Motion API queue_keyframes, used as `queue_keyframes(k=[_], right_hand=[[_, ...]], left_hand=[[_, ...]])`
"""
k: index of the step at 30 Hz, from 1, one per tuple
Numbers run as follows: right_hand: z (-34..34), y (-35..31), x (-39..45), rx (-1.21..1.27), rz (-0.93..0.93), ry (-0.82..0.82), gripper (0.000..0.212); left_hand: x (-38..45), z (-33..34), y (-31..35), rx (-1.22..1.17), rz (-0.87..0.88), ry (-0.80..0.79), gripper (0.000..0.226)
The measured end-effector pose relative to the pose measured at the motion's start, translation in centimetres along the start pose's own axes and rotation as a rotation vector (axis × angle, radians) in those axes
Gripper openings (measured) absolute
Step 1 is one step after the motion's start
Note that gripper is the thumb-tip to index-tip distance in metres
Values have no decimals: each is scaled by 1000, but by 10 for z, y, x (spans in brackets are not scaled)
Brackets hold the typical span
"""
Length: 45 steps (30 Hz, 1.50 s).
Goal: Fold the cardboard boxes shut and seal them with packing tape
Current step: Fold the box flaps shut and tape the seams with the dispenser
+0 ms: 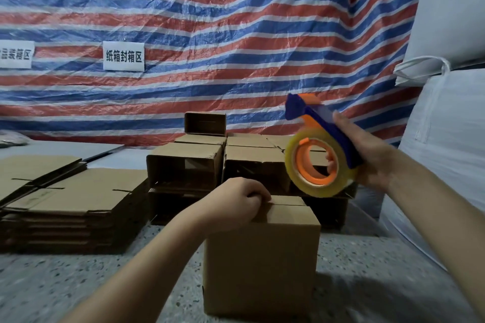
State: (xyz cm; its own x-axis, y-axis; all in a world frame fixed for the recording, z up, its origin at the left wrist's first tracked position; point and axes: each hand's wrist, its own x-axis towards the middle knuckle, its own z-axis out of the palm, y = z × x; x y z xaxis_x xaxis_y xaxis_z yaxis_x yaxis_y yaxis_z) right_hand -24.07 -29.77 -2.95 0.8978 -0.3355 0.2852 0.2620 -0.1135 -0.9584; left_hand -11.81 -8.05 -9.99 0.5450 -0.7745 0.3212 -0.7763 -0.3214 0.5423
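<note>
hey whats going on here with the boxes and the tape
A person is sealing a cardboard box on the floor. The left hand rests curled on its closed top flaps, holding them down, while the right hand grips a tape dispenser raised above the box, not touching it. Flat cardboard lies stacked to the left, with more boxes behind.

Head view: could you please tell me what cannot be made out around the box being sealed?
- Box top seam: head view, partly hidden by left hand.
- Tape dispenser cutter end: motion-blurred.
- Right hand fingers: mostly behind the tape roll.
- Left sign: cut by frame edge.
</note>
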Motion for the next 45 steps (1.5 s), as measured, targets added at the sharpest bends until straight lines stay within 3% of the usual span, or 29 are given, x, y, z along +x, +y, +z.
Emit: queue_keyframes(k=[4, 6, 9, 13, 16, 23, 31, 38, 41, 45], right_hand=[[15, -14, 19, -113, 146, -135, 44], [18, -17, 26, -207, 207, -159, 54], [23, -15, 36, -398, 289, -187, 71], [33, -16, 43, -552, 335, -208, 80], [37, -20, 45, -623, 337, -250, 79], [37, -20, 48, -603, 351, -274, 82], [32, -38, 51, -713, 398, -327, 76], [19, -40, 46, -766, 420, -303, 81], [23, -41, 48, -793, 443, -306, 81], [32, -44, 52, -861, 457, -318, 85]], left_hand=[[2, -3, -2, -360, -97, 102, 22], [4, -5, -5, -618, -156, 174, 21], [10, -8, -9, -966, -260, 228, 42], [14, -11, -17, -1138, -321, 270, 64], [13, -12, -18, -1144, -324, 258, 60], [14, -11, -18, -1182, -373, 302, 23], [17, -9, -19, -1218, -402, 442, 30], [11, -10, -14, -1484, -413, 575, 32], [4, -19, -16, -1228, -422, 568, 24], [-14, -35, -33, -918, -423, 340, 27]])
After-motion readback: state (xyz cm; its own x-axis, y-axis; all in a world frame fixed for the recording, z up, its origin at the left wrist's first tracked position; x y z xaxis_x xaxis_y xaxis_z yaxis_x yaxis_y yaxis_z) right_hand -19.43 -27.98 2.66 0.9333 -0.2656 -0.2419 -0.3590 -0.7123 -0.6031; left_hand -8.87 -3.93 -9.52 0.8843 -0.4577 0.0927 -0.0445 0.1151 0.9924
